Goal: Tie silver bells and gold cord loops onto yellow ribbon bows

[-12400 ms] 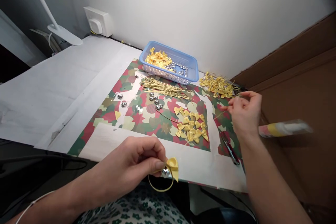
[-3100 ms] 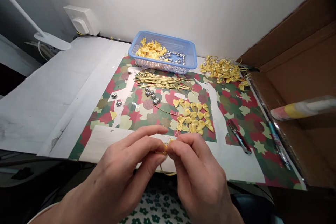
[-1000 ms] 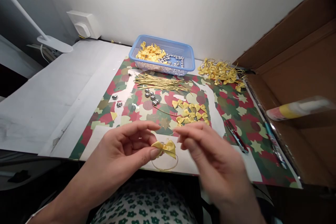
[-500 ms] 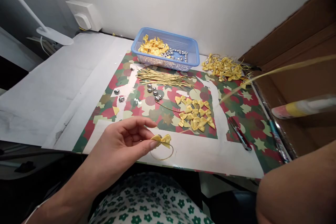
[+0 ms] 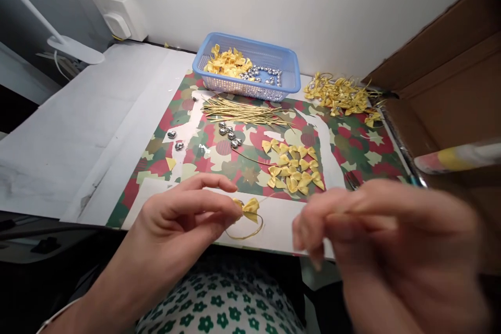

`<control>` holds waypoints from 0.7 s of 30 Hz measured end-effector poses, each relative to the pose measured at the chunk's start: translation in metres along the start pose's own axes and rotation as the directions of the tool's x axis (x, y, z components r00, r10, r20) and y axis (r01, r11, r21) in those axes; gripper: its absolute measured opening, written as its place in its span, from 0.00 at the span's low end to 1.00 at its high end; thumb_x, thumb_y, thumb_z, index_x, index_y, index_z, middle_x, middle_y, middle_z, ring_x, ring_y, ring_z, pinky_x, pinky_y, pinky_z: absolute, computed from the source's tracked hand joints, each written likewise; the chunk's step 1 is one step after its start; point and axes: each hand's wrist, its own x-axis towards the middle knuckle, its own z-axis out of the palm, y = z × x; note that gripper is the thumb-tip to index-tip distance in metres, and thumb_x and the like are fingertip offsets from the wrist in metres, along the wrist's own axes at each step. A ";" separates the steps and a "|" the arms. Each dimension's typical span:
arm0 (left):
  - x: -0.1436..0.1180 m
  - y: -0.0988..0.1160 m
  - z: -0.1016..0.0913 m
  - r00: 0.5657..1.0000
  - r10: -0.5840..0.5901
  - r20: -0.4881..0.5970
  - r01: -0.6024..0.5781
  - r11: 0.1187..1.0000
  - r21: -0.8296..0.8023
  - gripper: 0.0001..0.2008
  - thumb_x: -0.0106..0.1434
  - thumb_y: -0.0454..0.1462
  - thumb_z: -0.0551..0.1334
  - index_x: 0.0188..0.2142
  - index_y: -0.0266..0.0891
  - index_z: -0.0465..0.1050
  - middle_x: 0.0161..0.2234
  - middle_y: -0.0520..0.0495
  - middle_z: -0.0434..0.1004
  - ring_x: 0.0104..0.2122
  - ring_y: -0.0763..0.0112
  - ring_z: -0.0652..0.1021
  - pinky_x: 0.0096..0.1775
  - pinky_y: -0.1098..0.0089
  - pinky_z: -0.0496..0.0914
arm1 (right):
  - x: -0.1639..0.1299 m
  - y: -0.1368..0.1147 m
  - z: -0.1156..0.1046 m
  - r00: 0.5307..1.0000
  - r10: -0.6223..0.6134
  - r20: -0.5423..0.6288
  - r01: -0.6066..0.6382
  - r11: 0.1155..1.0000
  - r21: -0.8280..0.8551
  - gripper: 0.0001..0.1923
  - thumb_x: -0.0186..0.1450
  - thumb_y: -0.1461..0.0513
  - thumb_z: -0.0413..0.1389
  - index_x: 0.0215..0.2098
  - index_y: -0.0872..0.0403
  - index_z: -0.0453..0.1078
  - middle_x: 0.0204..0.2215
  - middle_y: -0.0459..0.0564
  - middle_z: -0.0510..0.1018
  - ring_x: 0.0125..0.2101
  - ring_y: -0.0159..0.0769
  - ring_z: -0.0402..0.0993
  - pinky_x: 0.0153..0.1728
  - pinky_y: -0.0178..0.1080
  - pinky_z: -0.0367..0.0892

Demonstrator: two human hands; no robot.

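Back in view since half a second ago: right hand [image 5: 376,229], blurred, fingers curled, apparently pinching a thin gold cord (hard to tell). Left hand [image 5: 183,214] pinching yellow bow [image 5: 249,207] over the desk [image 5: 97,130] edge, its cord loop [image 5: 246,231] dangling free. Beyond, loose bows [image 5: 294,167], blue basket [image 5: 287,70].

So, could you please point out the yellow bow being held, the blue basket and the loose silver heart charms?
yellow bow [image 5: 250,209], head view, on its right ribbon loop.
blue basket [image 5: 290,69], head view, on its right rim.
silver heart charms [image 5: 230,135], head view, on the middle of the cluster.
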 end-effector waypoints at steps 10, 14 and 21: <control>0.000 -0.004 0.000 0.999 0.029 0.027 -0.032 0.989 0.141 0.08 0.63 0.33 0.71 0.34 0.51 0.87 0.43 0.51 0.84 0.46 0.64 0.84 0.40 0.77 0.81 | -0.027 0.003 0.030 0.979 0.055 0.194 -0.095 0.975 0.202 0.09 0.75 0.67 0.51 0.47 0.50 0.71 0.26 0.41 0.78 0.25 0.27 0.77 0.30 0.29 0.75; -0.001 -0.003 -0.002 0.998 0.053 0.043 -0.061 0.974 0.220 0.07 0.64 0.33 0.69 0.32 0.49 0.84 0.43 0.51 0.84 0.51 0.65 0.82 0.44 0.79 0.79 | -0.030 0.012 0.042 0.991 0.014 0.132 -0.037 0.985 0.169 0.11 0.75 0.69 0.48 0.48 0.50 0.68 0.29 0.42 0.76 0.21 0.24 0.73 0.24 0.26 0.71; 0.002 -0.005 -0.002 0.997 0.006 0.074 -0.023 0.973 0.230 0.06 0.67 0.36 0.68 0.34 0.48 0.84 0.46 0.49 0.82 0.54 0.64 0.78 0.45 0.78 0.77 | -0.028 0.009 0.042 0.993 0.057 0.101 -0.049 0.996 -0.076 0.10 0.73 0.71 0.50 0.47 0.52 0.67 0.29 0.42 0.76 0.26 0.27 0.76 0.30 0.29 0.73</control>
